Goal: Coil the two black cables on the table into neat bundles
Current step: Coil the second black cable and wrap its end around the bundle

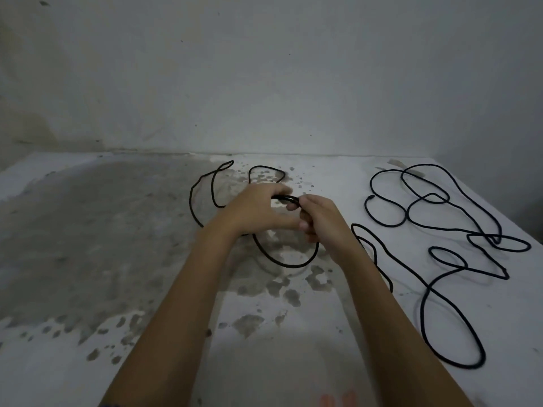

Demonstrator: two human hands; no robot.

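Note:
Two black cables lie on a worn white table (88,259). The first cable (282,261) is partly looped; a round loop hangs between my hands above the table middle, and its loose tail snakes away behind them. My left hand (255,211) grips the top of that loop with curled fingers. My right hand (318,218) holds the same loop just to the right, fingers curled round the strands. The second cable (440,227) sprawls in loose tangled curves over the right side of the table, untouched.
A pale wall (264,69) rises directly behind the table. The table's right edge (526,230) runs close to the second cable. Grey patches of worn paint cover the left and middle of the tabletop.

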